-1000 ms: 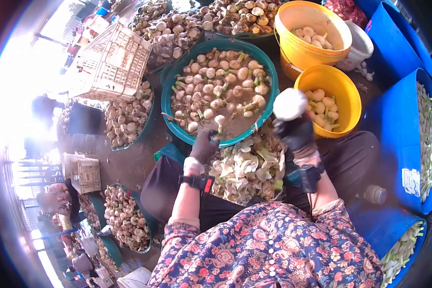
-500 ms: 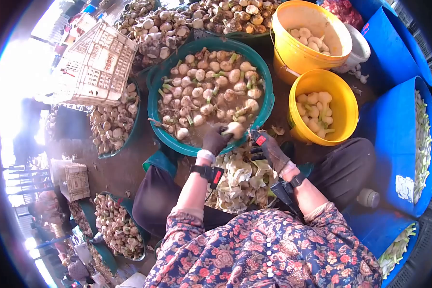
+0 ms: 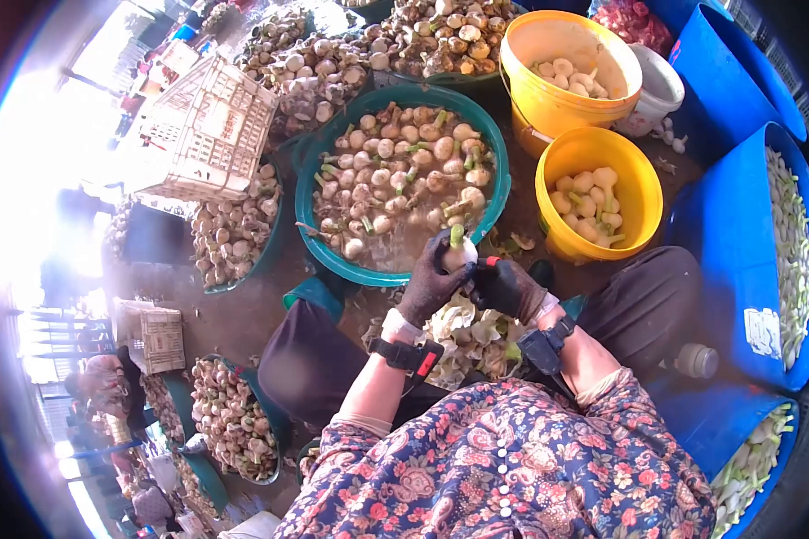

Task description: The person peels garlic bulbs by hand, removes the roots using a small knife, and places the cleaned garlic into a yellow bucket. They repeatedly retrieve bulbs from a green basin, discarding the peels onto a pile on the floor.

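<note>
My left hand (image 3: 430,286), in a dark glove, is closed round a pale garlic bulb (image 3: 459,255) with a short green stem pointing up. Close against the bulb's right side is my gloved right hand (image 3: 505,289), its fingers curled in. A small red patch shows at its fingertips; what it grips, if anything, I cannot make out. Both hands are at the near rim of a green tub (image 3: 503,184), where many garlic bulbs (image 3: 395,175) lie in murky water. Below the hands, a heap of pale peelings (image 3: 476,337) lies between my legs.
A yellow bucket (image 3: 548,216) with peeled bulbs stands right of the tub, another yellow bucket (image 3: 593,103) behind it. Blue containers (image 3: 724,260) with cut stems line the right. Leftward are a white crate (image 3: 211,126) and tubs of unpeeled bulbs (image 3: 234,418). A person (image 3: 103,386) is at far left.
My left hand has brought the garlic bulb from over the water towards me, and its stem now points up. My right hand has come in against the bulb. The view has shifted slightly.
</note>
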Motion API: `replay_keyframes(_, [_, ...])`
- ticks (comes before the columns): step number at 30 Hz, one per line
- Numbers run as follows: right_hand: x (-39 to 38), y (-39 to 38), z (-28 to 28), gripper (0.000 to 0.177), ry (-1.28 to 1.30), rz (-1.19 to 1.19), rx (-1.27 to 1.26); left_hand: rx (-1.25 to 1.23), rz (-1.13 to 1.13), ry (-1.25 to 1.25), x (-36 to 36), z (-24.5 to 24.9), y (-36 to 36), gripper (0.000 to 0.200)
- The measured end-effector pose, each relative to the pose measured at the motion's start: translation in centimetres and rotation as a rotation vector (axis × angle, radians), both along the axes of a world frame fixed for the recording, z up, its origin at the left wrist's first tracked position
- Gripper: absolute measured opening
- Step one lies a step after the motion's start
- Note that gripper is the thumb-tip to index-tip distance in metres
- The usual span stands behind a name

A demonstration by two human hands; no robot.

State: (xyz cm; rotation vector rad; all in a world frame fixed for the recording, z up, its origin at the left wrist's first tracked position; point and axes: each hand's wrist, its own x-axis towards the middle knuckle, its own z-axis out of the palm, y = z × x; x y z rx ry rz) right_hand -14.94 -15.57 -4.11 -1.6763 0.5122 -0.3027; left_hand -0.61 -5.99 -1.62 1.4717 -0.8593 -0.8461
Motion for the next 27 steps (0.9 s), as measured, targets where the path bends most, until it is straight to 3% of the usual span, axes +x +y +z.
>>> replay_keyframes(2, [0.5,0.2,-0.2,0.032,0.168,-0.227,0.694,0.118,0.000,-0.156,-0.2,1.4,0.6,0.060])
replay_keyframes(5, [0.8,0.7,1.8,0.035,0.181,-0.368,0.041,0.250,0.064,-0.246,-1.0,3.1,1.5,0.059])
replay_keyframes(8, [0.6,2.2,4.2,0.036,0.179,-0.358,-0.273,0.229,0.064,-0.627,-2.3,3.9,2.3,0.061])
replay_keyframes(12, [0.4,2.8,4.3,0.031,0.236,-0.355,-0.406,0.223,0.085,-0.697,-3.0,5.1,3.1,0.057])
replay_keyframes(14, [0.3,3.2,3.9,0.028,0.103,-0.364,-0.304,0.189,0.065,-0.689,-2.7,5.1,3.5,0.055])
replay_keyframes(15, [0.2,3.3,3.9,0.027,0.036,-0.367,-0.252,0.173,0.055,-0.686,-2.4,4.9,3.8,0.054])
replay_keyframes(18, [-0.9,1.9,5.0,0.026,0.016,-0.136,0.525,0.142,-0.077,-0.138,-0.8,4.1,4.3,0.050])
replay_keyframes(19, [-1.2,1.6,4.4,0.032,-0.020,-0.067,0.623,0.127,-0.106,-0.085,-0.6,3.8,4.6,0.051])
replay_keyframes(22, [-0.1,3.0,4.9,0.040,0.105,-0.307,0.851,0.143,0.041,0.226,-2.1,3.6,4.6,0.057])
replay_keyframes(23, [-0.3,3.6,7.0,0.051,0.046,-0.221,0.928,-0.047,0.088,0.288,-2.9,2.0,4.3,0.064])
replay_keyframes(24, [-0.3,3.5,5.6,0.058,-0.011,-0.089,1.232,0.079,0.010,0.080,-3.7,3.5,4.3,0.068])
replay_keyframes(25, [-0.6,2.7,2.2,0.059,-0.046,-0.021,0.731,0.058,0.123,-0.213,-3.6,2.5,4.3,0.065])
replay_keyframes(26, [-0.6,2.5,2.0,0.058,-0.005,-0.016,0.585,0.036,0.234,-0.509,-3.6,2.8,4.2,0.063])
replay_keyframes(27, [-0.7,2.2,1.9,0.057,0.040,-0.015,0.440,0.031,0.136,-0.555,-3.4,3.2,4.3,0.057])
